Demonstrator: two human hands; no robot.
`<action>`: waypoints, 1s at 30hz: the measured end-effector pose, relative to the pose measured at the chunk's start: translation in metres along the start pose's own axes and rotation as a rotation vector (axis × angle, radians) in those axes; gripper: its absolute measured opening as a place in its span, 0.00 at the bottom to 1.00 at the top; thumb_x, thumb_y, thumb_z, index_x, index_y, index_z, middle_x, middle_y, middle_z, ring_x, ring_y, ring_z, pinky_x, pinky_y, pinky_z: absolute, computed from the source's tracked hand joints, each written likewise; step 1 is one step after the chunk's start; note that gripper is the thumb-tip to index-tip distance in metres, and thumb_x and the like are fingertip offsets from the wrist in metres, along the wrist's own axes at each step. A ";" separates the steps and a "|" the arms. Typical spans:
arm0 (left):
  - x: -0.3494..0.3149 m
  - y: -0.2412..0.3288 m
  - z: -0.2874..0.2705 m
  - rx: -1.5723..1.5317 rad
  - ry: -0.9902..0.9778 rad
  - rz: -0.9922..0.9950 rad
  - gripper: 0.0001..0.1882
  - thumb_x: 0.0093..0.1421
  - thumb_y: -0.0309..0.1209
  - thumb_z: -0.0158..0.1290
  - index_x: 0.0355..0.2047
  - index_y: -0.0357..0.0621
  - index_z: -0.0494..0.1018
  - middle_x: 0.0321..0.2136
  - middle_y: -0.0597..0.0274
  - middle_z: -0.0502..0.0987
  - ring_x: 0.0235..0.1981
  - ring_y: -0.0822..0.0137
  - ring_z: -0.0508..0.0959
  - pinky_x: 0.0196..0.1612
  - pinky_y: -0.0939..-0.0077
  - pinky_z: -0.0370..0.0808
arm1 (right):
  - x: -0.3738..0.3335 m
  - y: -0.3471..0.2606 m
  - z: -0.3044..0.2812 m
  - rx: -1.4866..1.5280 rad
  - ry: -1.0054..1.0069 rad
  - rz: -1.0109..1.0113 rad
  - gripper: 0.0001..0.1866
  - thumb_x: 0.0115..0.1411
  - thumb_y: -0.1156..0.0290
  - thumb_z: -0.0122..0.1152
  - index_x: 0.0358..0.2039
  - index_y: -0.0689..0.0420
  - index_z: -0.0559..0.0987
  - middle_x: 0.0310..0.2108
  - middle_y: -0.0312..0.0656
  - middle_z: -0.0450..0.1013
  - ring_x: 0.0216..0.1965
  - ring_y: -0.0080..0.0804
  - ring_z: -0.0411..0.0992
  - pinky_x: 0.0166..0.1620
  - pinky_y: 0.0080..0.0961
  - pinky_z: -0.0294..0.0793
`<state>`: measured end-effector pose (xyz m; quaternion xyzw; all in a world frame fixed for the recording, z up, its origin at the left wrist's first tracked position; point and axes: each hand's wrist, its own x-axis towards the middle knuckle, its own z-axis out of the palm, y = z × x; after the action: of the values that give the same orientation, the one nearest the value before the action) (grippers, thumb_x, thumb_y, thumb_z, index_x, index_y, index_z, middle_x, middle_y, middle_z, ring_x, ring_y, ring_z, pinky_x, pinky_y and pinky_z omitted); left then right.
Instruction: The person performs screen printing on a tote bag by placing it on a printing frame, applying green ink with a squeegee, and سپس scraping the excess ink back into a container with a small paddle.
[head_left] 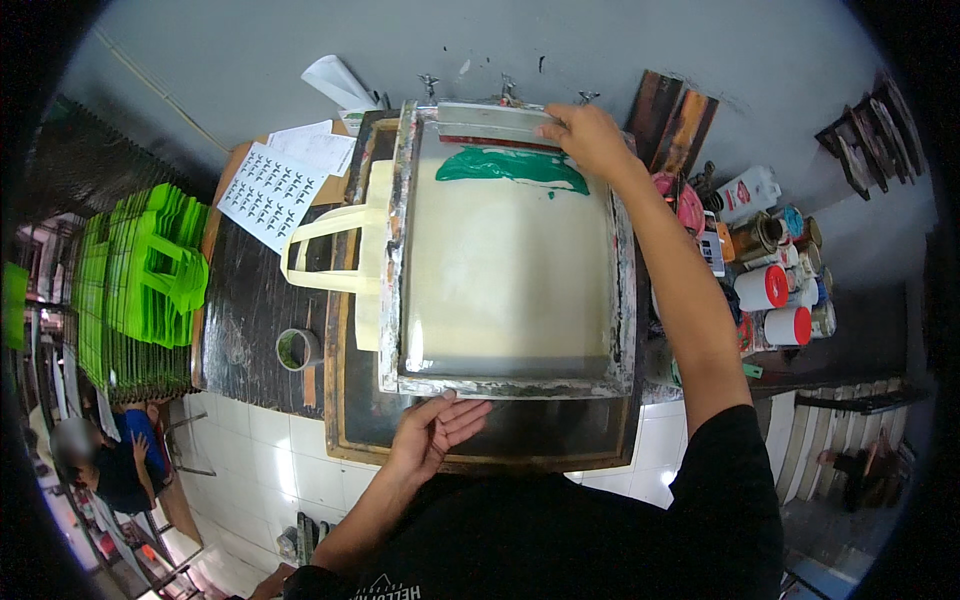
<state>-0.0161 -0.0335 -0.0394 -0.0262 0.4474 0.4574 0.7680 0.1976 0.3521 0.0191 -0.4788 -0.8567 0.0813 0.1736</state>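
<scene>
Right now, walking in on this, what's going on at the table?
A person's right hand grips a flat bar at the far end of a framed screen. Green paste lies on the screen just in front of the bar. The left hand is open at the frame's near edge. A cream bag sticks out beneath the frame's left side.

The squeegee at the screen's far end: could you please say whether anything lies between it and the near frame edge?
Yes: green ink lies just in front of the squeegee, with a small green spot nearer; nothing else visible lies before the near frame edge.
</scene>
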 end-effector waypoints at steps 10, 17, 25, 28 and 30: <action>-0.003 0.013 0.001 0.340 0.006 -0.009 0.26 0.69 0.40 0.49 0.48 0.21 0.69 0.42 0.34 0.79 0.43 0.49 0.83 0.44 0.64 0.83 | 0.008 0.011 0.025 -0.144 0.031 -0.018 0.23 0.62 0.47 0.56 0.42 0.55 0.81 0.34 0.50 0.80 0.39 0.52 0.78 0.43 0.47 0.74; -0.005 0.013 0.000 0.412 0.035 0.004 0.26 0.69 0.43 0.49 0.46 0.23 0.72 0.37 0.38 0.81 0.36 0.53 0.85 0.37 0.68 0.83 | -0.007 -0.006 0.029 -0.220 0.063 -0.024 0.31 0.60 0.37 0.53 0.38 0.57 0.81 0.32 0.50 0.80 0.37 0.51 0.78 0.41 0.47 0.74; -0.011 0.029 -0.001 0.647 -0.136 -0.166 0.30 0.70 0.49 0.46 0.30 0.29 0.78 0.23 0.43 0.81 0.21 0.61 0.82 0.23 0.76 0.78 | -0.027 -0.012 0.034 -0.166 0.172 -0.166 0.30 0.59 0.36 0.55 0.29 0.56 0.78 0.28 0.49 0.78 0.32 0.51 0.77 0.36 0.48 0.74; -0.021 0.043 0.010 0.743 -0.185 -0.072 0.30 0.70 0.49 0.46 0.28 0.31 0.78 0.21 0.46 0.81 0.18 0.63 0.81 0.21 0.77 0.77 | -0.021 -0.001 0.036 -0.160 0.280 -0.213 0.29 0.59 0.38 0.56 0.28 0.56 0.77 0.27 0.48 0.77 0.32 0.50 0.77 0.35 0.47 0.74; -0.023 0.051 0.014 0.782 -0.187 0.016 0.29 0.70 0.49 0.46 0.28 0.32 0.78 0.20 0.48 0.81 0.17 0.64 0.80 0.20 0.78 0.76 | -0.017 0.001 0.036 -0.200 0.280 -0.183 0.28 0.59 0.39 0.56 0.28 0.56 0.77 0.28 0.48 0.78 0.33 0.50 0.77 0.35 0.47 0.74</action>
<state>-0.0485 -0.0133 0.0042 0.3135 0.5160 0.2591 0.7539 0.1929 0.3395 -0.0186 -0.4204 -0.8679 -0.0878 0.2495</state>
